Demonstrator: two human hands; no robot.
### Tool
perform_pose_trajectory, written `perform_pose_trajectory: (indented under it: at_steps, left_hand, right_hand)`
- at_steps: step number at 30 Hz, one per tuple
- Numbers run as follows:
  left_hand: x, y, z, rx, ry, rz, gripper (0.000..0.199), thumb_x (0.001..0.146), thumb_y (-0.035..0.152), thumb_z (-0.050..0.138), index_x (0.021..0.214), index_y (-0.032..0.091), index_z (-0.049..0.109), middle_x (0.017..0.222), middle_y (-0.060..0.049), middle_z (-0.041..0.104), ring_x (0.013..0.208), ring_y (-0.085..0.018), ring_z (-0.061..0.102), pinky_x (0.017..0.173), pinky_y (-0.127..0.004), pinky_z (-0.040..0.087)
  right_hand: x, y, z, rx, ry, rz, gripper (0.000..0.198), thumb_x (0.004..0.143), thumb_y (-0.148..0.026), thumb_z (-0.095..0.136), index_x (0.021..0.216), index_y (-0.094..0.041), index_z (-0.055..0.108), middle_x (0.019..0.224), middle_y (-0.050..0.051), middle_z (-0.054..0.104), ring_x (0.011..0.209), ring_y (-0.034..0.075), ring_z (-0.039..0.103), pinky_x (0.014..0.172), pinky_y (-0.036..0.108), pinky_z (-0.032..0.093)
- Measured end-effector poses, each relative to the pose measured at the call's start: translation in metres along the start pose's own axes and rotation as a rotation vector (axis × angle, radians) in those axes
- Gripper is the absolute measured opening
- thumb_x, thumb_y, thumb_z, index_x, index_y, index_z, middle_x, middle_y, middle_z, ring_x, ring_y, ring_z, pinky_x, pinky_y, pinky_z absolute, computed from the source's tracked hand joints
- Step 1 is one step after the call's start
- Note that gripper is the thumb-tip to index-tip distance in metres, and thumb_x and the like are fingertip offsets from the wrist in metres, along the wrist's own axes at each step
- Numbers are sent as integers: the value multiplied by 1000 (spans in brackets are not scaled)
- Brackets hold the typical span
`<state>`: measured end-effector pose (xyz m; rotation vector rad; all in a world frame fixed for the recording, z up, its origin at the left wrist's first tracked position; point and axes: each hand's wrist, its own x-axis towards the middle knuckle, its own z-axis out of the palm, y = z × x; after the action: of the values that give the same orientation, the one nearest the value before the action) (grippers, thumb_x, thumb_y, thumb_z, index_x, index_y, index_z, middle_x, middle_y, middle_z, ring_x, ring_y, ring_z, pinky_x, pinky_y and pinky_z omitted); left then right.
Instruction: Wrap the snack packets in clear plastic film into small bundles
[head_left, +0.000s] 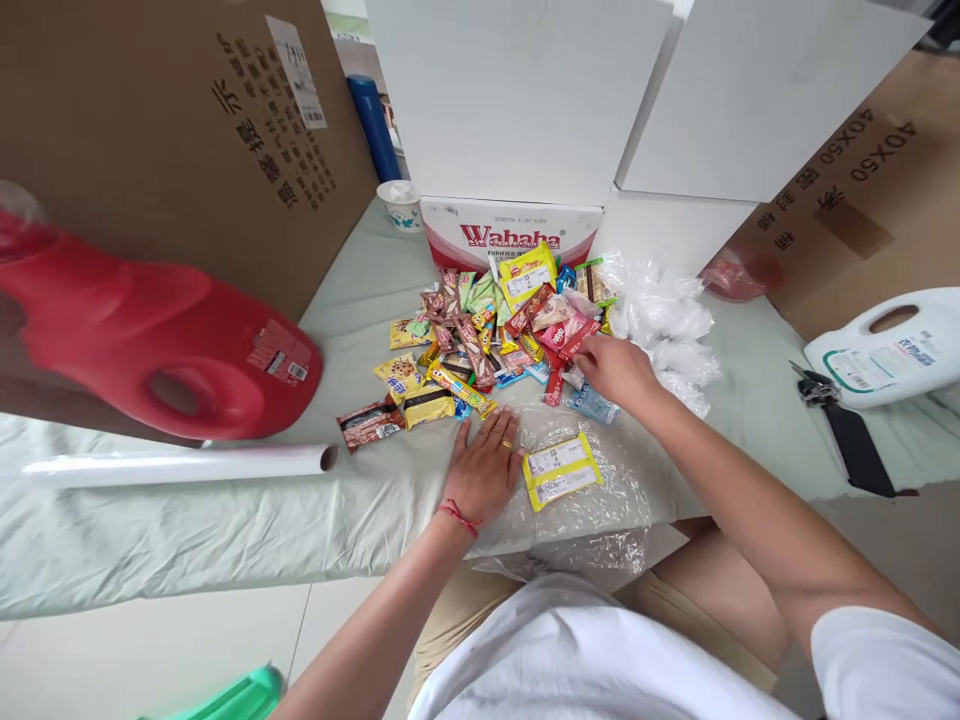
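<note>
My left hand lies flat at the near edge of the snack pile, fingers stretched out, on the left side of a see-through bubble wrap sheet. A yellow-edged snack packet rests on the sheet just right of it. At the pile's right side, the fingertips of my right hand are closed on the end of a red snack packet. Brown-wrapped bars, yellow packets and a blue packet are among the heaped snacks. A large yellow packet tops the back.
Crumpled see-through plastic lies right of the pile. White boxes and a Wahaha carton stand behind. A red jug and white roll lie left; a white bottle and black-handled tool lie right.
</note>
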<state>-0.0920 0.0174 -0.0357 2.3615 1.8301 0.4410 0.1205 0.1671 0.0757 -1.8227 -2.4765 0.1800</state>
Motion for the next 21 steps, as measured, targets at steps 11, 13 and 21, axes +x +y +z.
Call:
perform_pose_trajectory:
  at_steps: [11, 13, 21]
  left_hand:
    - [1, -2, 4, 0, -2, -36, 54, 108, 33, 30, 158, 23, 48, 164, -9, 45, 154, -29, 41, 127, -59, 27]
    - [2, -2, 4, 10, -18, -54, 54, 108, 33, 28, 158, 23, 47, 165, -8, 44, 155, -29, 40, 127, -60, 27]
    - [3, 1, 3, 56, -74, -107, 56, 108, 35, 27, 160, 25, 43, 168, -6, 39, 157, -27, 35, 128, -61, 23]
  right_hand:
    - [74, -33, 46, -68, -1, 160, 84, 89, -65, 66, 141, 1, 57, 145, 34, 54, 135, 43, 50, 111, 53, 36]
    - [73, -29, 43, -13, -8, 167, 74, 96, -63, 55, 137, -3, 61, 141, 31, 59, 132, 41, 54, 108, 50, 40]
    - [73, -37, 55, -26, 65, 334, 84, 84, -54, 74, 144, 0, 51, 151, 35, 49, 139, 45, 48, 115, 58, 32]
